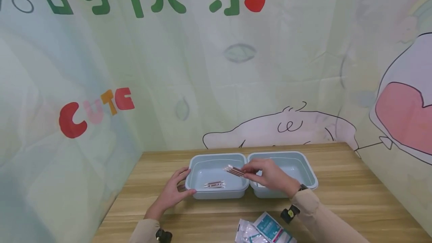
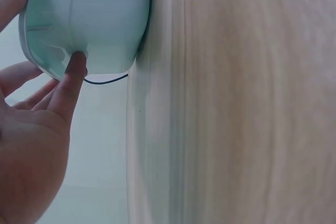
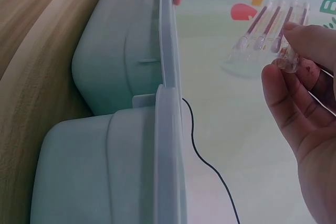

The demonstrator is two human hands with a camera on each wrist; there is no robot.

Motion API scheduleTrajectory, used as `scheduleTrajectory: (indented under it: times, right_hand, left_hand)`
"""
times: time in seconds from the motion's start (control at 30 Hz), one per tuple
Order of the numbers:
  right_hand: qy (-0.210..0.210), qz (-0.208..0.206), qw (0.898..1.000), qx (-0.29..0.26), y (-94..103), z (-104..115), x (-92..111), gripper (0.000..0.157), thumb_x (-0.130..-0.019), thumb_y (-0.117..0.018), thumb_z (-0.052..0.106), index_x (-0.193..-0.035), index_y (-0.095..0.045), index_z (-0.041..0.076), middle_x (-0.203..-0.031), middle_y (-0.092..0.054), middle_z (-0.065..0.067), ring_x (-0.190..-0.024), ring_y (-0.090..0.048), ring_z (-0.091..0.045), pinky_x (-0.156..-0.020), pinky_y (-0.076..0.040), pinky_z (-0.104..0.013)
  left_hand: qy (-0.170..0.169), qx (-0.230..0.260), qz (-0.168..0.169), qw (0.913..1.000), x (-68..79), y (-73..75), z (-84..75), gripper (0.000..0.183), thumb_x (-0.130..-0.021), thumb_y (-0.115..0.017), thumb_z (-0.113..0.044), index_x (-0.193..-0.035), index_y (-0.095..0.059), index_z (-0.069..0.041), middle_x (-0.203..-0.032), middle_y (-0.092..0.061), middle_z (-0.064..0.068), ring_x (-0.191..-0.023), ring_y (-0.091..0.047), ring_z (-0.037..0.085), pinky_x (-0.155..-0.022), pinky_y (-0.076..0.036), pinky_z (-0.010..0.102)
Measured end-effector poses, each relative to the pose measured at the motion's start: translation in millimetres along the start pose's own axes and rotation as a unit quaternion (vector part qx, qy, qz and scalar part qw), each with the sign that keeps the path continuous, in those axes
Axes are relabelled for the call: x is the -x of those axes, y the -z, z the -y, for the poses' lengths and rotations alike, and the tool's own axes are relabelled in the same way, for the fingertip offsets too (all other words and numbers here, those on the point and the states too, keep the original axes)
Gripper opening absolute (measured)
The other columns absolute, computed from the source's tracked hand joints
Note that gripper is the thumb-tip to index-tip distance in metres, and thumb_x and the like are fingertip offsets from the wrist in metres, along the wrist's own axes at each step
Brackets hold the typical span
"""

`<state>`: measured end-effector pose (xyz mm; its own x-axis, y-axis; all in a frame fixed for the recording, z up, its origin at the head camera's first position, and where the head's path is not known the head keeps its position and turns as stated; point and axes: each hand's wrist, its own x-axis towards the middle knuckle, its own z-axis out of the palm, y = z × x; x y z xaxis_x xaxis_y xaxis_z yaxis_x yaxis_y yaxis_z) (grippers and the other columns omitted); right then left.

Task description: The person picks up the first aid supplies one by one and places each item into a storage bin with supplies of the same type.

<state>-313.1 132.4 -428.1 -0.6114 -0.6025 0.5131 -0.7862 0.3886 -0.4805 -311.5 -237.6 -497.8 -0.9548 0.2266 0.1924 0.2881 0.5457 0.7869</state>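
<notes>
My left hand [image 1: 170,194] grips the left corner of a light blue plastic basin [image 1: 219,195]; in the left wrist view a fingertip presses the basin's outer wall [image 2: 110,30]. Inside that basin lies a small group of brown-stemmed swabs [image 1: 214,185]. Above its right side, my right hand [image 1: 270,177] pinches a clear pack of several brown-stemmed swabs [image 1: 234,171] by one end. The right wrist view shows the pack [image 3: 270,27] between thumb and fingers, raised over the basin rims. A second light blue basin [image 1: 308,170] sits beneath the right hand, which hides part of its inside.
Both basins stand side by side on a wooden table [image 1: 209,211]. Blue-and-white plastic packets [image 1: 270,228] lie near the front edge, partly cut off by the frame. A printed cloth backdrop [image 1: 209,85] hangs behind the table.
</notes>
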Motion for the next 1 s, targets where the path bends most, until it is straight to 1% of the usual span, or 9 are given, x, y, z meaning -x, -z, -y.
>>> scheduleTrajectory:
  times: [0.23, 0.37, 0.43, 0.53, 0.6, 0.63, 0.8, 0.9, 1.0]
  right_hand:
    - [-0.005, -0.007, 1.000, 0.013, 1.2, 2, -5, 0.018, -0.089, -0.072, 0.020, -0.107, -0.072, 0.020, -0.091, -0.067, 0.014, -0.077, -0.060, 0.001, -0.067, -0.056, -0.018]
    - [-0.016, -0.012, 1.000, 0.022, -0.6, 2, -8, 0.019, -0.089, -0.072, 0.020, -0.107, -0.072, 0.019, -0.092, -0.067, 0.013, -0.078, -0.060, 0.001, -0.068, -0.056, -0.019]
    - [-0.023, -0.013, 0.999, 0.025, -2.3, 1, -10, 0.019, -0.089, -0.072, 0.021, -0.108, -0.072, 0.019, -0.092, -0.067, 0.014, -0.078, -0.060, 0.002, -0.069, -0.056, -0.019]
    - [-0.033, -0.015, 0.999, 0.021, -4.8, 1, -13, 0.020, -0.089, -0.072, 0.021, -0.109, -0.072, 0.020, -0.093, -0.067, 0.013, -0.079, -0.061, 0.001, -0.071, -0.056, -0.019]
    - [-0.041, -0.016, 0.999, 0.016, -6.4, 0, -16, 0.020, -0.089, -0.071, 0.021, -0.109, -0.072, 0.020, -0.093, -0.067, 0.013, -0.081, -0.061, 0.001, -0.072, -0.056, -0.019]
    - [-0.043, -0.018, 0.999, 0.013, -7.0, 0, -17, 0.020, -0.089, -0.071, 0.020, -0.109, -0.072, 0.020, -0.093, -0.067, 0.013, -0.081, -0.061, 0.001, -0.073, -0.056, -0.019]
    - [-0.036, -0.033, 0.999, 0.009, -9.3, -2, -21, 0.020, -0.089, -0.071, 0.019, -0.109, -0.073, 0.018, -0.094, -0.069, 0.011, -0.080, -0.062, 0.000, -0.071, -0.057, -0.019]
    - [-0.035, -0.044, 0.998, 0.010, -11.2, -3, -22, 0.019, -0.088, -0.072, 0.018, -0.108, -0.073, 0.017, -0.093, -0.070, 0.010, -0.079, -0.062, 0.001, -0.070, -0.057, -0.019]
    - [-0.039, -0.053, 0.998, 0.012, -13.5, -5, -23, 0.019, -0.088, -0.072, 0.018, -0.107, -0.073, 0.017, -0.093, -0.070, 0.009, -0.079, -0.063, 0.001, -0.069, -0.057, -0.019]
  left_hand:
    - [-0.006, -0.007, -0.006, 0.9999, 0.9, 0.1, 0.6, 0.080, -0.076, -0.084, -0.028, -0.143, -0.046, -0.004, -0.154, -0.034, 0.015, -0.137, -0.040, 0.038, -0.102, -0.049, 0.038]
    - [-0.006, 0.015, -0.003, 0.9999, 2.2, -0.9, 1.2, 0.079, -0.077, -0.083, -0.025, -0.144, -0.046, -0.004, -0.155, -0.032, 0.015, -0.136, -0.041, 0.038, -0.101, -0.049, 0.036]
    - [-0.003, 0.026, -0.003, 0.9996, 3.8, -0.1, -5.2, 0.078, -0.078, -0.082, -0.019, -0.144, -0.045, -0.001, -0.155, -0.031, 0.018, -0.136, -0.041, 0.039, -0.101, -0.049, 0.037]
    - [-0.006, 0.033, -0.002, 0.9994, 8.2, 3.8, -21.0, 0.076, -0.079, -0.081, -0.014, -0.143, -0.044, 0.003, -0.154, -0.031, 0.021, -0.136, -0.041, 0.041, -0.101, -0.049, 0.038]
    - [-0.004, 0.034, -0.001, 0.9994, 8.8, 4.3, -25.5, 0.076, -0.079, -0.081, -0.012, -0.142, -0.043, 0.005, -0.153, -0.030, 0.023, -0.135, -0.040, 0.043, -0.101, -0.048, 0.039]
    - [-0.007, 0.034, -0.002, 0.9994, 8.4, 4.1, -24.4, 0.076, -0.079, -0.081, -0.012, -0.142, -0.043, 0.005, -0.153, -0.030, 0.023, -0.135, -0.040, 0.043, -0.101, -0.048, 0.039]
    - [-0.003, 0.019, -0.012, 0.9997, 2.4, -2.1, -4.9, 0.077, -0.079, -0.081, -0.014, -0.144, -0.043, 0.000, -0.154, -0.031, 0.017, -0.136, -0.042, 0.039, -0.101, -0.049, 0.036]
    - [0.002, 0.019, -0.009, 0.9998, 3.5, -1.5, -7.5, 0.078, -0.078, -0.082, -0.015, -0.144, -0.043, 0.001, -0.154, -0.030, 0.019, -0.135, -0.042, 0.040, -0.100, -0.049, 0.036]
    - [0.003, 0.028, -0.008, 0.9996, 4.1, -1.0, -10.0, 0.078, -0.078, -0.081, -0.012, -0.144, -0.042, 0.003, -0.154, -0.029, 0.021, -0.135, -0.041, 0.042, -0.100, -0.049, 0.037]
